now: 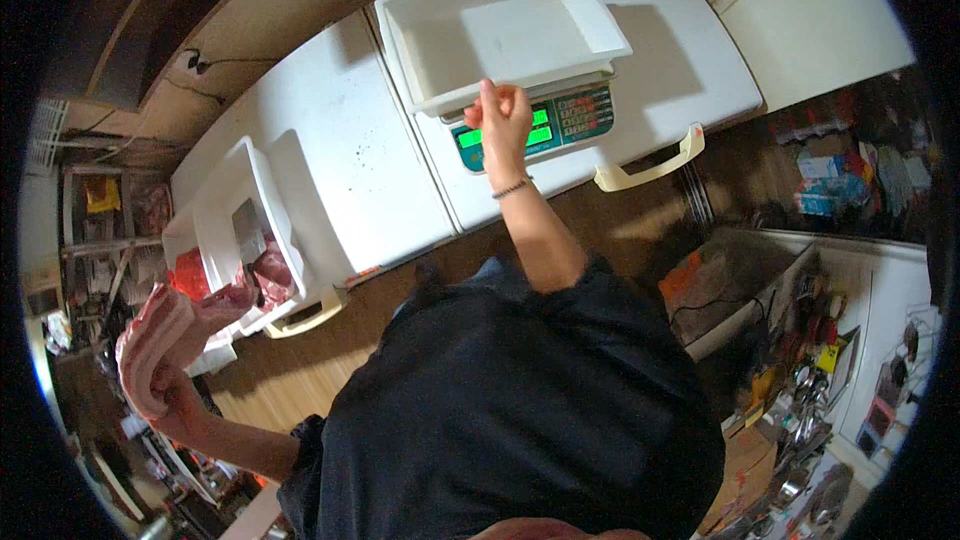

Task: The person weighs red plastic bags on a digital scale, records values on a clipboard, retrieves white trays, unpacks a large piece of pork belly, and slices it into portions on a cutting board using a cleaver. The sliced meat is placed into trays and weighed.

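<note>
My left hand [174, 392] is at the far left, mostly hidden behind a long slab of raw meat [150, 330] with pale fat layers. It holds the slab up, and the slab's far end overlaps the rim of a white plastic bin [279, 217]. In that bin lie more raw meat [274, 276] and something red [189, 274]. My right hand [498, 114] is over a digital weighing scale [559, 133], its fingers loosely curled, with nothing seen in it. Whether it touches the rim of the white plastic tray [517, 30] on the scale cannot be told. The tray is empty.
Scale and bin stand on white chest freezer lids [360, 142] with cream handles [660, 169]. Power cords [225, 61] run along the wall at the back left. An open container [720, 292] stands at my right, with cluttered shelves [802, 390] behind it.
</note>
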Demonstrator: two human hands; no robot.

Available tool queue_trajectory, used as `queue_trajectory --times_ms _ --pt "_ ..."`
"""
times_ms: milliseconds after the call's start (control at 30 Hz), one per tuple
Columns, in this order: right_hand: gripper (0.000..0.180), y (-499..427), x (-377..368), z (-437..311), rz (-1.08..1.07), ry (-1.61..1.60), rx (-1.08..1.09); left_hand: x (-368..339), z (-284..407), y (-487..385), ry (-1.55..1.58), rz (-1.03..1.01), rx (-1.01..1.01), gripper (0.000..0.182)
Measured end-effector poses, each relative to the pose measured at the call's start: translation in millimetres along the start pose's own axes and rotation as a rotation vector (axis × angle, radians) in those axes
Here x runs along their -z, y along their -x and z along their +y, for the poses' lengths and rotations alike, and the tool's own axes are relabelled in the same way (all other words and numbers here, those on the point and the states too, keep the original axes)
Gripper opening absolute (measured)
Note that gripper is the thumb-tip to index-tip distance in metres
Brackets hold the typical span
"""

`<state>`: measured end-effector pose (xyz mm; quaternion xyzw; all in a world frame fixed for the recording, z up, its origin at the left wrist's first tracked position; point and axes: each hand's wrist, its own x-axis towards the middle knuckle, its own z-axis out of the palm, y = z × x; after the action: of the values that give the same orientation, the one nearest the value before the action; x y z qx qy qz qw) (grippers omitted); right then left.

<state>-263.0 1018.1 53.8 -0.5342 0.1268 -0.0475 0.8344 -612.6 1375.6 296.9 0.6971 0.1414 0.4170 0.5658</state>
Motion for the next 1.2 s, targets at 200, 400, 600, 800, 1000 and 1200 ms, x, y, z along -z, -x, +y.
queue_trajectory --times_ms 200,400,600,800,1000,1200 --pt "0.041 16.0 138.5 30.2 0.012 0.725 0.080 23.1 2.3 12.0 0.182 0.171 0.094 0.035" --pt "0.069 9.6 217.5 21.1 -0.073 1.116 0.144 13.0 8.7 7.1 0.327 0.081 0.186 0.030" --pt "0.073 -13.2 211.4 4.8 -0.099 1.277 0.193 -33.5 24.3 -6.3 0.582 -0.074 0.278 0.027" --pt "0.072 -33.1 206.1 6.2 -0.153 1.370 0.148 -62.0 32.0 -9.7 0.796 -0.091 0.304 0.025" --pt "0.071 -38.8 202.3 9.5 -0.167 1.429 0.069 -74.1 31.2 -15.9 0.892 -0.195 0.335 0.034" --pt "0.074 -31.6 214.5 7.0 -0.172 1.144 0.257 -127.3 33.3 -25.0 0.568 -0.127 0.307 0.040"
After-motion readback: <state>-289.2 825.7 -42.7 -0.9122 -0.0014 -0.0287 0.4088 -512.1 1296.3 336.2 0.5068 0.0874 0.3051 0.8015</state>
